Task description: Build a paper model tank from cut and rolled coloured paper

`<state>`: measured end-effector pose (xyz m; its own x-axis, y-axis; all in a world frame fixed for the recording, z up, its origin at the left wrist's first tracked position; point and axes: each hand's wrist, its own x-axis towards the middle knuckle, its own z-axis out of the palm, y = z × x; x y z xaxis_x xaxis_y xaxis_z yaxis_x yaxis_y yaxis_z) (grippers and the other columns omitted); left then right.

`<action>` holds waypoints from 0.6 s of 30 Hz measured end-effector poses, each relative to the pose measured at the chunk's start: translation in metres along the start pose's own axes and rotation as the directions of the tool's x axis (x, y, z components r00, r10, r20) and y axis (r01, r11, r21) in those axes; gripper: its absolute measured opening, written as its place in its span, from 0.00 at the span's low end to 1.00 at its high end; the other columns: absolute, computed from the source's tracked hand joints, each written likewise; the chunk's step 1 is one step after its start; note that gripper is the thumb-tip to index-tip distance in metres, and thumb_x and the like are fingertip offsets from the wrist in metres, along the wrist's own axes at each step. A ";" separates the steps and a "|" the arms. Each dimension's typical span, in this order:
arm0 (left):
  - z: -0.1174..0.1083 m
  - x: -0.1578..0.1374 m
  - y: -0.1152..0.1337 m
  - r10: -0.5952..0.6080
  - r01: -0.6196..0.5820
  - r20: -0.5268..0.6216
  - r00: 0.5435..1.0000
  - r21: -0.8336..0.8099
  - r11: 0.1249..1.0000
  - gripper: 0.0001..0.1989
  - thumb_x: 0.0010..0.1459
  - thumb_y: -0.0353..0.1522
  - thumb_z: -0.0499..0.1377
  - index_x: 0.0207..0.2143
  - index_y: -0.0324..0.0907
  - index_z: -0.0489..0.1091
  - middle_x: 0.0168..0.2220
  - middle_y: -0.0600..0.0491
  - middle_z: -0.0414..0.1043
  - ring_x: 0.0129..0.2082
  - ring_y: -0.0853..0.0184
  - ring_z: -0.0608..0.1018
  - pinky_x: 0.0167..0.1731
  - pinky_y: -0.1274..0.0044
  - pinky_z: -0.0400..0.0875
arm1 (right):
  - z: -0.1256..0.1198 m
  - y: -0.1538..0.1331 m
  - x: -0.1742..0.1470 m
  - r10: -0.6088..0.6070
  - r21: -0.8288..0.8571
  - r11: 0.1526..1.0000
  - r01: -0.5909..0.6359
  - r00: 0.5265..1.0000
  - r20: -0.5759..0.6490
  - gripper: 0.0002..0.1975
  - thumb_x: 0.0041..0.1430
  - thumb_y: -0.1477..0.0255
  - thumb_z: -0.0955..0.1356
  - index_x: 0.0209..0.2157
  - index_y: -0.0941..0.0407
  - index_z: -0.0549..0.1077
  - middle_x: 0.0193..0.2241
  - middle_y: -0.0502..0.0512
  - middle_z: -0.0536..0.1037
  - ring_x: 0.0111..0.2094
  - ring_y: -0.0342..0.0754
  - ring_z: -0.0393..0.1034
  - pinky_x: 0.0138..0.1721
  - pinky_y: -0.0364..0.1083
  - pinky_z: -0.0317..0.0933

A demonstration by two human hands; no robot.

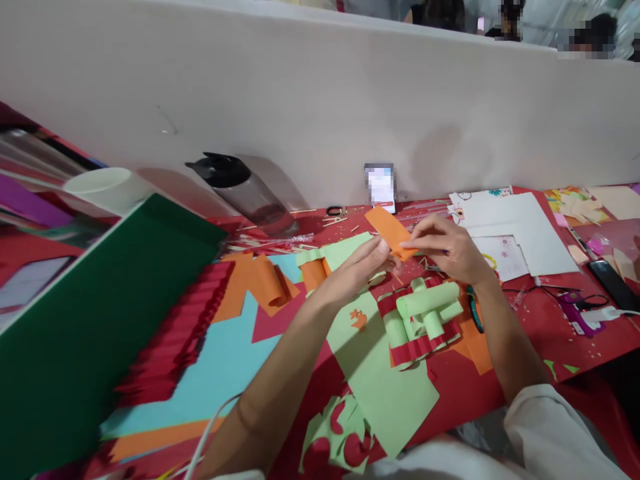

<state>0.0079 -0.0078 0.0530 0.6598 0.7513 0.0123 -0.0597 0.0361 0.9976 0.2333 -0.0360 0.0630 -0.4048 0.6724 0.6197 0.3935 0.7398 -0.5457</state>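
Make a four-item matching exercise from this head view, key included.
Things:
1. raised orange strip
2. bottle
3. large board
4. pleated paper

Descriptions:
A. dark green
B. between the fingers of left hand and right hand
C. red
D. see-through, with black top

Pairs: 1-B, 2-D, 3-A, 4-C

A plain orange paper strip (389, 225) sits just right of the frame's center, held up at a slant, running from upper left to lower right. Its upper part is flat and smooth with straight edges; the lower right end, partly covered, seems to be folded over or curled.
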 end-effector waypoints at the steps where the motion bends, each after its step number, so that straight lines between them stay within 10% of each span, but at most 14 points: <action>1: 0.002 0.002 -0.002 0.025 -0.026 -0.043 0.999 -0.028 0.999 0.29 0.60 0.56 0.62 0.49 0.41 0.74 0.47 0.46 0.75 0.40 0.63 0.77 0.45 0.69 0.74 | 0.002 0.002 0.000 0.009 0.013 1.000 -0.010 0.999 0.037 0.14 0.72 0.75 0.66 0.48 0.47 0.82 0.43 0.55 0.74 0.46 0.49 0.71 0.48 0.51 0.70; 6: 0.003 0.014 -0.009 0.086 -0.102 -0.268 0.960 -0.046 0.994 0.24 0.58 0.43 0.68 0.53 0.41 0.74 0.39 0.51 0.77 0.38 0.65 0.77 0.39 0.75 0.73 | 0.005 0.004 0.001 0.154 0.091 0.983 -0.162 0.984 0.091 0.12 0.69 0.70 0.70 0.51 0.46 0.81 0.51 0.57 0.73 0.55 0.53 0.70 0.58 0.57 0.68; 11: -0.001 0.020 -0.015 0.151 -0.146 -0.353 0.923 0.041 0.988 0.19 0.54 0.42 0.71 0.40 0.39 0.74 0.37 0.50 0.78 0.35 0.65 0.78 0.39 0.74 0.74 | 0.010 0.007 0.001 0.413 0.298 0.846 -0.442 0.897 0.158 0.31 0.59 0.62 0.76 0.63 0.49 0.70 0.48 0.57 0.79 0.50 0.54 0.75 0.56 0.56 0.69; 18: -0.013 0.019 -0.013 0.204 -0.172 -0.232 0.951 0.151 0.974 0.23 0.61 0.49 0.64 0.46 0.40 0.73 0.41 0.48 0.79 0.35 0.65 0.78 0.37 0.73 0.73 | 0.015 0.027 0.000 0.580 0.300 0.753 -0.586 0.806 0.120 0.17 0.61 0.61 0.72 0.48 0.57 0.77 0.41 0.57 0.80 0.38 0.49 0.75 0.43 0.49 0.71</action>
<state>0.0114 0.0147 0.0398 0.4417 0.8748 0.1991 -0.0586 -0.1933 0.9794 0.2312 -0.0160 0.0397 -0.1971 0.9736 0.1155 0.2855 0.1697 -0.9432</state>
